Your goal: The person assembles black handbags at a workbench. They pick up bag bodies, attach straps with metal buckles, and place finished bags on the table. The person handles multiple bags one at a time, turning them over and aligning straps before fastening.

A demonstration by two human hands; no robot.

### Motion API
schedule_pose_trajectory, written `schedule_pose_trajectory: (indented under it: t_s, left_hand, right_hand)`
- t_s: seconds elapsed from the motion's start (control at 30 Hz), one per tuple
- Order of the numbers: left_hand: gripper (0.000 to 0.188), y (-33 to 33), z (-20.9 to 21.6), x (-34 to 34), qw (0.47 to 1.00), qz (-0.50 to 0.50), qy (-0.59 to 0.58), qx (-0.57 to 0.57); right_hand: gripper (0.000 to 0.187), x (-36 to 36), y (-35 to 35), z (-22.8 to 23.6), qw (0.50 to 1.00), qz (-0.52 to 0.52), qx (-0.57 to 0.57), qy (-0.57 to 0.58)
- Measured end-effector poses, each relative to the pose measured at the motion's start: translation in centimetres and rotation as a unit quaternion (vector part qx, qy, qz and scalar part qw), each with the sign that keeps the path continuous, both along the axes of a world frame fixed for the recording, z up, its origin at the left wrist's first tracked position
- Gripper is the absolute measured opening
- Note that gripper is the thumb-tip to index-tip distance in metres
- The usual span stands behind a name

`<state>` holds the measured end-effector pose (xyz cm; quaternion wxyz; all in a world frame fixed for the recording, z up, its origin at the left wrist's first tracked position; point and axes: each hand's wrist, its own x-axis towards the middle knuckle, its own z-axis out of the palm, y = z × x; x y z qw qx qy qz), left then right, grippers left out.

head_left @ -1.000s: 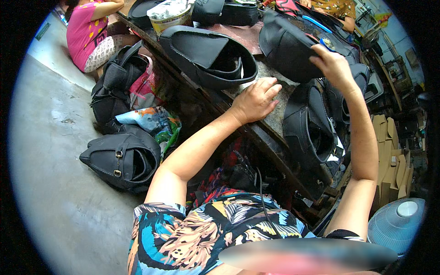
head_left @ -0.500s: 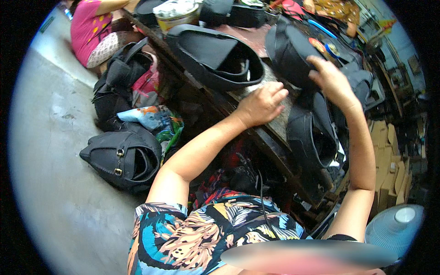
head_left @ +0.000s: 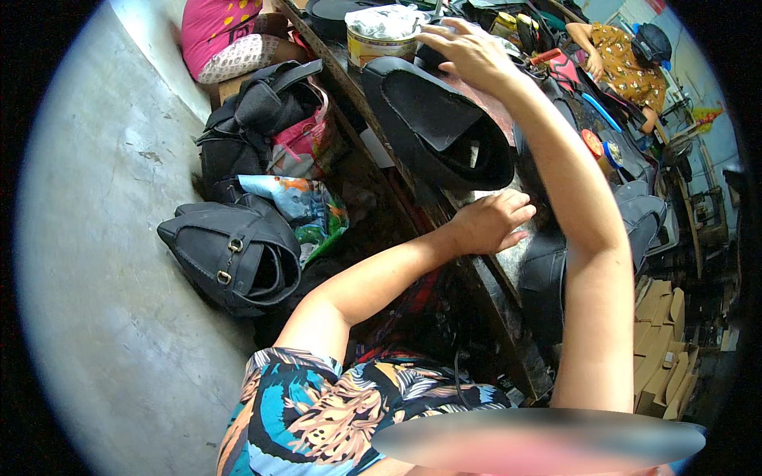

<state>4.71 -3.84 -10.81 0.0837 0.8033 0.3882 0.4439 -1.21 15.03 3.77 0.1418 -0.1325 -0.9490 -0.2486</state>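
Observation:
My left hand (head_left: 494,224) lies at the near edge of the workbench with its fingers curled in. What it holds, if anything, is hidden. Just beyond it is a large black shoe upper (head_left: 432,119), its opening toward me and a pale strip inside. My right hand (head_left: 470,57) reaches far over the bench, fingers spread and holding nothing visible. Its fingertips are by a round tin (head_left: 382,44) topped with crumpled pale wrapping. Under my right forearm, more black uppers (head_left: 546,266) are partly covered.
Left of the bench, a black upper with a metal buckle (head_left: 230,258) and a colourful bag (head_left: 298,206) lie low near the grey floor (head_left: 119,278). Two other people sit at the far side, in a pink top (head_left: 218,36) and a brown patterned top (head_left: 627,67). Cardboard (head_left: 663,341) stands right.
My right hand has left the black upper on the right and stretched far forward and left, toward the tin. My left hand keeps its curled shape at the bench edge. The view has shifted.

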Motion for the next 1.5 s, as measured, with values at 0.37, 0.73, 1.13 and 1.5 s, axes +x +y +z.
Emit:
schedule_pose_trajectory:
  t_s: [0.37,0.73,1.13,1.5]
  left_hand:
    - [0.046,0.4,0.0,0.4,0.999,0.002,0.003,0.043]
    - [0.041,0.2,0.4,0.0,1.0,-0.006,-0.009,0.026]
    - [0.036,0.6,-1.6,-1.1,0.999,0.018,0.016,0.029]
    - [0.034,0.7,-1.6,-1.2,0.998,0.037,0.04,0.03]
  right_hand:
    - [0.014,1.3,4.9,-0.6,0.993,-0.065,0.093,-0.011]
    - [0.034,16.8,-5.5,9.9,0.968,-0.188,-0.018,0.164]
    - [0.032,32.1,-16.0,8.0,0.937,-0.214,-0.024,0.274]
    - [0.045,29.1,-13.1,-1.7,0.969,-0.216,0.037,0.117]
